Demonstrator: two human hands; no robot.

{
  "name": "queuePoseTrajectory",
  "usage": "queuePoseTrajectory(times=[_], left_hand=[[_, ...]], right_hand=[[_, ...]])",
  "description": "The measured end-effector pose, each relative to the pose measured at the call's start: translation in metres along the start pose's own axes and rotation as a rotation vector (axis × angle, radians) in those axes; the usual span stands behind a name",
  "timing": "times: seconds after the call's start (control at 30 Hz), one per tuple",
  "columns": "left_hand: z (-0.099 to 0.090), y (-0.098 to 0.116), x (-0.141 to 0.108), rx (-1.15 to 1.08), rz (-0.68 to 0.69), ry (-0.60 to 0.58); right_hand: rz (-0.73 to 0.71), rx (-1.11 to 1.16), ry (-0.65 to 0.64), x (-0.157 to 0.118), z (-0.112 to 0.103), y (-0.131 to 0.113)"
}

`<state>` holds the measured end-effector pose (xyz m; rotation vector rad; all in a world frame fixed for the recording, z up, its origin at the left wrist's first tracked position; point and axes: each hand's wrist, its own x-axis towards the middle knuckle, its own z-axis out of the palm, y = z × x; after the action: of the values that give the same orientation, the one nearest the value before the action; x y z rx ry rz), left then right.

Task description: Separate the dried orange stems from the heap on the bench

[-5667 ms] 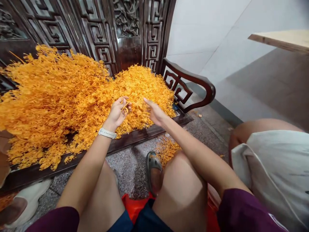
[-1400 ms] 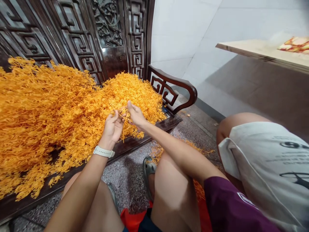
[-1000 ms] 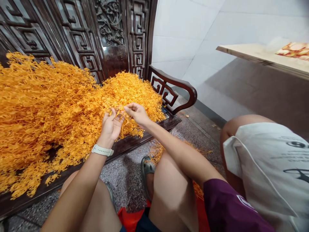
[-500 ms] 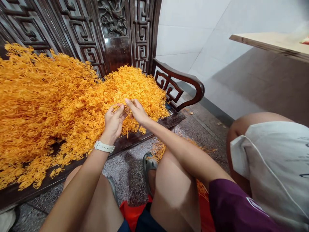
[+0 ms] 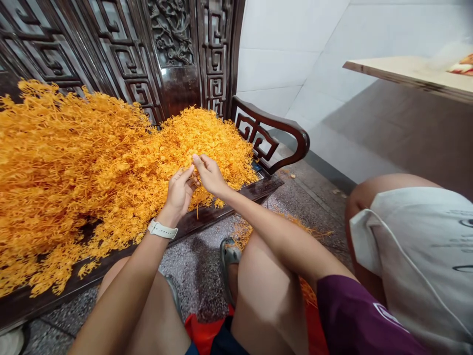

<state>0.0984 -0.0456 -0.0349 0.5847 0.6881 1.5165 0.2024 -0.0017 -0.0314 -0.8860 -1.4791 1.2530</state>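
1. Setting: you're seated facing a dark carved wood bench (image 5: pixel 275 123), terrazzo floor (image 5: pixel 195 291) underfoot.
2. Main mass: orange branched sprigs (image 5: pixel 84 167) heaped along bench seat, against carved back, hanging over front edge. Large qty remains; no sorted pile visible.
3. Stray bits: loose sprigs (image 5: pixel 246 231) on floor just beside your sandal (image 5: pixel 229 256).
4. Hands: both together just over front of heap. L hand (image 5: pixel 179 195), w/ white-strap watch (image 5: pixel 161 230), palm up, fingers half curled. R hand (image 5: pixel 210 175) turned down, thumb and index close.
5. Grip: narrow, both. Thin strand (image 5: pixel 197 212) hangs below; can't tell if held.
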Motion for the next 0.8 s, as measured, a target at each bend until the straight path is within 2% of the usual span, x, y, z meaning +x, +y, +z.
queuePoseTrajectory(times=[0.17,0.27,0.4,0.57,0.67,0.8], left_hand=[[0.000,0.000,0.001,0.066,0.017,0.035],[0.000,-0.001,-0.001,0.112,0.008,0.044],[0.000,-0.001,-0.003,0.086,-0.006,0.030],[-0.001,0.002,0.000,-0.031,-0.030,0.039],[-0.003,0.012,0.003,-0.045,-0.040,-0.006],[-0.010,0.032,0.004,0.045,-0.152,-0.144]], right_hand=[[0.047,-0.023,0.053,-0.002,0.002,-0.007],[0.086,-0.002,0.038,-0.004,0.002,-0.010],[0.116,0.029,0.013,-0.003,0.002,-0.003],[0.105,0.072,0.092,0.005,0.007,0.007],[0.137,0.133,0.055,0.009,0.013,0.006],[0.117,0.209,-0.009,0.009,0.020,-0.004]])
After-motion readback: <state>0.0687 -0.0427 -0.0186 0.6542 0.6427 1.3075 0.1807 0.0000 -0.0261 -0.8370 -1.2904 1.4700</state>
